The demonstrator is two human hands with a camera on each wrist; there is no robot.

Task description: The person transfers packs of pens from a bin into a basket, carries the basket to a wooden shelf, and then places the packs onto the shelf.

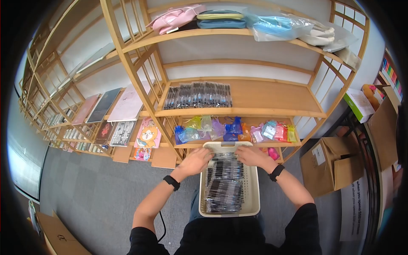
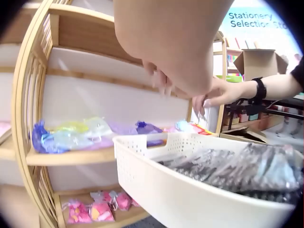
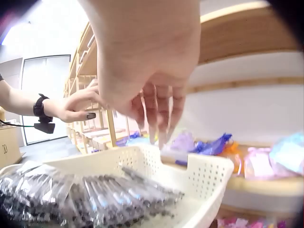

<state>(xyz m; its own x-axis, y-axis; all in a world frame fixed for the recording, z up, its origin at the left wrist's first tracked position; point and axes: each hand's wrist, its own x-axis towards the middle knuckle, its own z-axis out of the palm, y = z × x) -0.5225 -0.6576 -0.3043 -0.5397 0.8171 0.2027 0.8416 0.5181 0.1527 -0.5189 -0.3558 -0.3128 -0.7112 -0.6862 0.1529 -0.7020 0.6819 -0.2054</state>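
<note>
A cream plastic basket [image 1: 256, 187] sits in front of the person's body, its far end close to the shelf. Inside lie bundles of dark pens [image 1: 224, 193] in clear plastic wrap, in a near and a far heap. My left hand [image 1: 198, 160] hovers by the far left corner of the basket, fingers loosely bent with nothing between them. Over the far right corner is my right hand [image 1: 252, 156]; in the right wrist view its fingers [image 3: 163, 107] hang down above the rim, also holding nothing. Both wrists wear black bands.
Ahead stands a wooden shelf unit [image 1: 255, 95]. Wrapped pens [image 1: 197, 95] line its middle shelf at the left. Colourful mesh pouches [image 1: 233, 128] fill the shelf below, and bags [image 1: 221, 19] lie on top. Cardboard boxes [image 1: 327, 165] stand at the right; notebooks [image 1: 127, 102] lie on the left shelves.
</note>
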